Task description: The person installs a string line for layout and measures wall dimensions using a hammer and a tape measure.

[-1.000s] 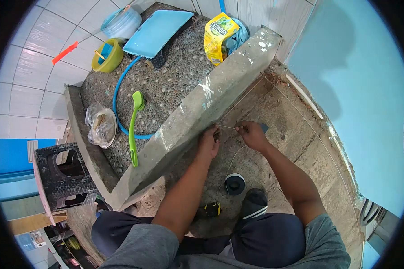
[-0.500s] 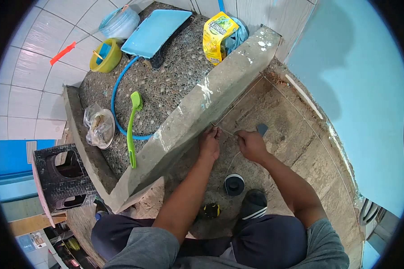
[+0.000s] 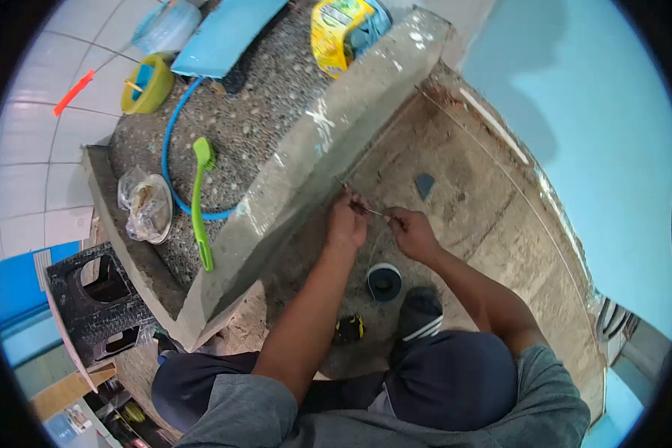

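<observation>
My left hand (image 3: 347, 218) is closed in a pinch on a thin string (image 3: 374, 213), close to the low concrete wall (image 3: 257, 201). A short thin tip, too small to name, sticks out above those fingers near the wall. To its right, my right hand (image 3: 411, 233) grips the same string, its fingers curled shut. A dark round spool (image 3: 384, 283) with a white rim lies on the dirt floor below the hands, and string runs up from it. Beyond the right hand lies a small grey triangular piece (image 3: 424, 185).
Along the blue wall (image 3: 612, 149) a string line (image 3: 500, 160) stretches over the floor. A yellow-black object (image 3: 349, 328) lies by my shoe (image 3: 420, 313). Behind the concrete wall are a green brush (image 3: 200, 201), blue hose (image 3: 168, 157), yellow bowl (image 3: 149, 84) and yellow pouch (image 3: 337, 33).
The view has shifted, so the surroundings sit higher and further left. My hands remain on the string, and the string stretch between the left hand and the far corner no longer shows clearly.
</observation>
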Tool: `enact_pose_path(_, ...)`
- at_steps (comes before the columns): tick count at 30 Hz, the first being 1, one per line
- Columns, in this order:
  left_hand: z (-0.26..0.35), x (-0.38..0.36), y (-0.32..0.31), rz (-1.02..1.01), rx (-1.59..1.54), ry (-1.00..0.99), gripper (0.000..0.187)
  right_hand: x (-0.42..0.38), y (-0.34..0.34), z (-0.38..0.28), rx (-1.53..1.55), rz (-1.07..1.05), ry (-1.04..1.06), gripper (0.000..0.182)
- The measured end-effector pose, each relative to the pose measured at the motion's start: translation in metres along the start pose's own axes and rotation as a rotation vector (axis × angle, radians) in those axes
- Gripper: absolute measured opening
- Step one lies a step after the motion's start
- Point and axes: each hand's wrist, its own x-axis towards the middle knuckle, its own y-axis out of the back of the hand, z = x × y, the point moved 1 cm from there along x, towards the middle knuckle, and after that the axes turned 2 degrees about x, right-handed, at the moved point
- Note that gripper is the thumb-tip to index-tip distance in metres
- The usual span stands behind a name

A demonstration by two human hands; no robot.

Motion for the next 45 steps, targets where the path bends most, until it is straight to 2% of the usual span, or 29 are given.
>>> enact_pose_path(1, -0.001, -0.004, 0.000, 0.040, 0.021, 0.000, 0.019, -0.013, 0.004, 0.005, 0.024, 0.026, 0.001, 0.023)
enact_pose_path(4, -0.013, -0.026, -0.012, 0.115, 0.130, 0.012, 0.016, -0.066, 0.020, -0.001, -0.537, 0.299, 0.232, 0.031)
enact_pose_path(7, -0.023, -0.026, -0.016, 0.078, 0.179, -0.003, 0.014, -0.120, -0.019, 0.021, -0.498, -0.147, 0.266, 0.043)
enact_pose_path(10, -0.030, -0.023, -0.022, 0.046, 0.191, -0.002, 0.014, -0.139, -0.047, -0.005, -0.562, -0.356, 0.508, 0.053)
enact_pose_path(13, -0.029, -0.033, -0.046, 0.083, 0.202, 0.007, 0.015, -0.125, -0.053, -0.009, -0.728, -0.391, 0.421, 0.059)
enact_pose_path(16, -0.028, -0.034, -0.054, 0.065, 0.166, 0.028, 0.013, -0.134, -0.053, -0.003, -0.659, -0.387, 0.483, 0.062)
enact_pose_path(19, -0.030, -0.029, -0.051, 0.049, 0.193, 0.030, 0.011, -0.160, -0.077, 0.006, -0.566, -0.653, 0.898, 0.066)
enact_pose_path(22, -0.039, -0.027, -0.045, 0.056, 0.222, 0.025, 0.010, -0.165, -0.105, 0.007, -0.542, -0.861, 0.976, 0.072)
enact_pose_path(26, -0.051, -0.018, -0.022, -0.047, 0.246, -0.034, 0.013, -0.165, -0.139, 0.034, -0.565, -0.761, 1.020, 0.074)
enact_pose_path(28, -0.051, -0.013, -0.022, 0.032, 0.452, -0.108, 0.017, -0.162, -0.121, 0.024, -0.484, -0.729, 0.947, 0.084)
enact_pose_path(29, -0.054, -0.014, -0.021, 0.073, 0.556, -0.137, 0.020, -0.164, -0.108, 0.018, -0.381, -0.760, 0.809, 0.083)
enact_pose_path(31, -0.058, -0.037, -0.020, 0.024, 1.048, -0.365, 0.025, -0.159, -0.071, -0.002, -0.177, -0.788, 0.517, 0.082)
enact_pose_path(33, -0.068, -0.057, -0.011, -0.035, 1.311, -0.493, 0.031, -0.162, -0.043, -0.004, -0.028, -0.608, 0.351, 0.072)
enact_pose_path(34, -0.073, -0.062, 0.000, -0.057, 1.335, -0.500, 0.033, -0.165, -0.032, -0.002, 0.047, -0.512, 0.264, 0.067)
enact_pose_path(35, -0.078, -0.063, 0.008, -0.084, 1.357, -0.507, 0.036, -0.164, -0.022, 0.008, 0.260, -0.459, 0.149, 0.059)
enact_pose_path(37, -0.069, -0.069, 0.007, -0.159, 1.544, -0.341, 0.040, -0.171, -0.004, 0.031, 0.695, -0.318, -0.075, 0.045)
enact_pose_path(38, -0.064, -0.070, 0.006, -0.198, 1.639, -0.263, 0.042, -0.181, 0.008, 0.031, 0.985, -0.236, -0.231, 0.041)
enact_pose_path(40, -0.062, -0.074, 0.002, -0.297, 1.911, -0.280, 0.043, -0.200, 0.033, 0.025, 1.575, -0.031, -0.498, 0.038)
enact_pose_path(43, -0.058, -0.079, -0.010, -0.510, 2.262, -0.275, 0.041, -0.251, 0.071, 0.042, 1.644, 0.171, -0.397, 0.046)
enact_pose_path(45, -0.058, -0.083, -0.020, -0.666, 2.474, -0.224, 0.038, -0.293, 0.090, 0.046, 1.655, 0.466, -0.540, 0.057)
